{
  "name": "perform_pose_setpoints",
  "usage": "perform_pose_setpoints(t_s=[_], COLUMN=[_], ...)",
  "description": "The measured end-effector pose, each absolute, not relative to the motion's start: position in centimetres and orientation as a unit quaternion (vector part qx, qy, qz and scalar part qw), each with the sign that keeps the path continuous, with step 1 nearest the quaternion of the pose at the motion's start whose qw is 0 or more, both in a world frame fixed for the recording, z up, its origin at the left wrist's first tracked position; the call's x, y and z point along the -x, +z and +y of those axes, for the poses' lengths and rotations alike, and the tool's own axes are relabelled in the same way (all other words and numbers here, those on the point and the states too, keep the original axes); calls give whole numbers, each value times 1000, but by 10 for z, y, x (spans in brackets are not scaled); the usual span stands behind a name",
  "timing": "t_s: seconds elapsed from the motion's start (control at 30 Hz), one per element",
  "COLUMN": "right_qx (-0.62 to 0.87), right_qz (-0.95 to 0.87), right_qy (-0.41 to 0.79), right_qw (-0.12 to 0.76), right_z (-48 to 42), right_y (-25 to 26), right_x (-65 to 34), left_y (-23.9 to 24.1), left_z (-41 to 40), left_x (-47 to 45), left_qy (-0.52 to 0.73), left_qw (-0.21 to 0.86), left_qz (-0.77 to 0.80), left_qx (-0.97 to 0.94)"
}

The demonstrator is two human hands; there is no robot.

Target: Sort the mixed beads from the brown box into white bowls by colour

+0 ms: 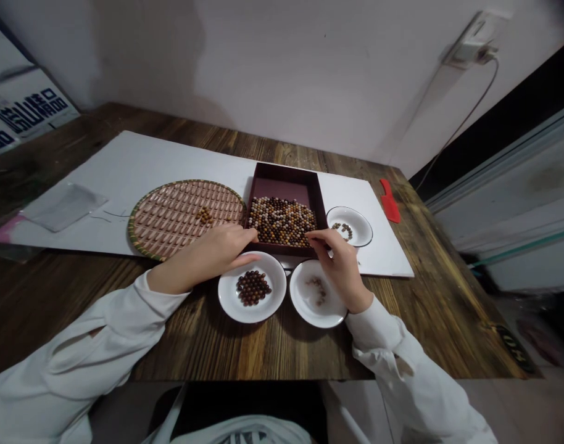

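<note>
My left hand (219,246) rests at the near left corner of a dark maroon box (284,185), fingertips over its rim and thumb below, outside the wall. Inside the box, many small round beads (282,219) in brown, yellow, cream and black lie toward the near side. My right hand (340,265) reaches over the box's near right corner, its fingers closed in a pinch at the beads; whatever sits between the fingertips is hidden. Under my left thumb stands a white bowl (226,302) of dark brown beads. Below my right hand, another white bowl (310,314) holds a few pale brownish beads.
Left of the box lies a round woven tray (166,213) with some yellow-brown beads. A third white bowl (363,228) with a few beads stands right. Farther right is a red scraper-like tool (390,202). A clear plastic bag (64,206) lies on the white board (138,160).
</note>
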State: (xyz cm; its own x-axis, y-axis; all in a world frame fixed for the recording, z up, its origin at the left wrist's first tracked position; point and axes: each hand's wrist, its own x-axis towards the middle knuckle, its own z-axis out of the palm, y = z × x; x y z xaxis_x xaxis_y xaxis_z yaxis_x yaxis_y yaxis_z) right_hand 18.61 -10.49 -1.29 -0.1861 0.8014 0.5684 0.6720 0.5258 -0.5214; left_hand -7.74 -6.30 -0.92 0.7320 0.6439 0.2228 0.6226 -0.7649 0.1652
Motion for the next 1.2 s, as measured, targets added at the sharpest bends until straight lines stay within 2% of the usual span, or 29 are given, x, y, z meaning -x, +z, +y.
perform_pose_setpoints(t_s=[0.67, 1.2], right_qx=[484, 436], right_qz=[-759, -799], right_qy=[87, 138], right_qw=[426, 392], right_z=[-108, -110], right_y=[-10, -4], right_x=[-185, -183], left_y=[-10, -9], left_z=[-63, -64], left_x=[77, 77], left_qy=[128, 132], left_qw=[34, 27], left_qz=[341, 344], left_qx=[-931, -929])
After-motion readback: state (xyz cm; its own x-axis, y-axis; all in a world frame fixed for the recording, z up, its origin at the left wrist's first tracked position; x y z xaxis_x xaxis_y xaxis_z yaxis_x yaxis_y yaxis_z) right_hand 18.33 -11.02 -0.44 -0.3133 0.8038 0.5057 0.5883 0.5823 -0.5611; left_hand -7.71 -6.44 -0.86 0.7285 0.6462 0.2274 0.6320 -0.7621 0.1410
